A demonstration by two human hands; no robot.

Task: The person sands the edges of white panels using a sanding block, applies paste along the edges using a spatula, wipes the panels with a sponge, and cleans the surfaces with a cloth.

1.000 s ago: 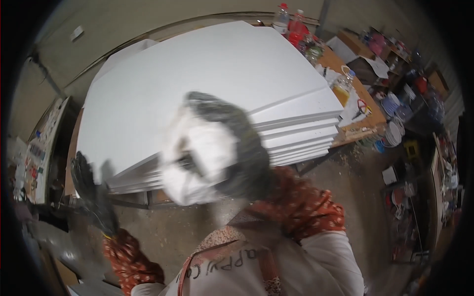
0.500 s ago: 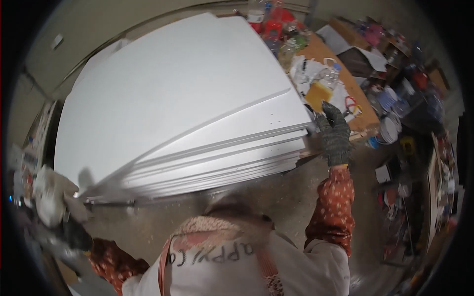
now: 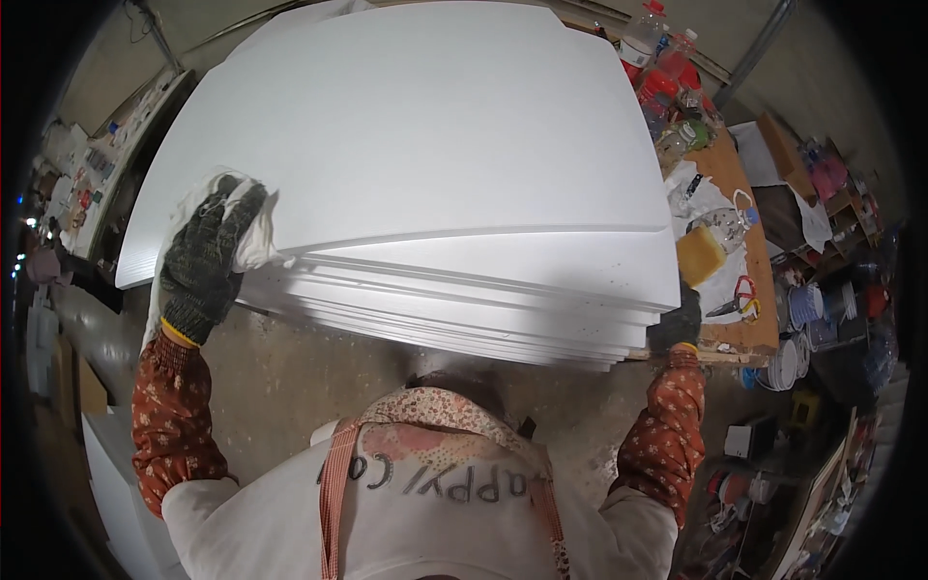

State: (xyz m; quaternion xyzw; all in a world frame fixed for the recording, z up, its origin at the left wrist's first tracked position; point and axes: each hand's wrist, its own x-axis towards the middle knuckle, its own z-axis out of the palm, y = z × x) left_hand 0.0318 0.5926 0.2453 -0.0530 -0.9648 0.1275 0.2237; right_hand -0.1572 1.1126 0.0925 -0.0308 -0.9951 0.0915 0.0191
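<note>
A stack of large white panels (image 3: 425, 126) lies in front of me, its near edges fanned unevenly. My left hand (image 3: 211, 253), in a dark knitted glove, presses a white cloth (image 3: 256, 235) onto the top panel near its left front corner. The cloth is bunched under the palm and hangs down beside the wrist. At the stack's right front corner is my right hand (image 3: 680, 321), gloved alike; its fingers are mostly hidden by the panel edges. Just beyond it sits a yellow sponge (image 3: 701, 254), with red-handled scissors (image 3: 742, 302) to its right.
A wooden tabletop (image 3: 744, 338) along the stack's right side carries several plastic bottles (image 3: 643, 43) and a clear bottle with a blue cap (image 3: 732, 227). Cluttered shelves (image 3: 121, 159) stand at the left. Spools and tubs (image 3: 807, 304) crowd the far right.
My left hand has swung the white cloth from beyond the left edge onto the top panel. My right hand has dropped from beside the sponge to the stack's right front corner. The view has shifted.
</note>
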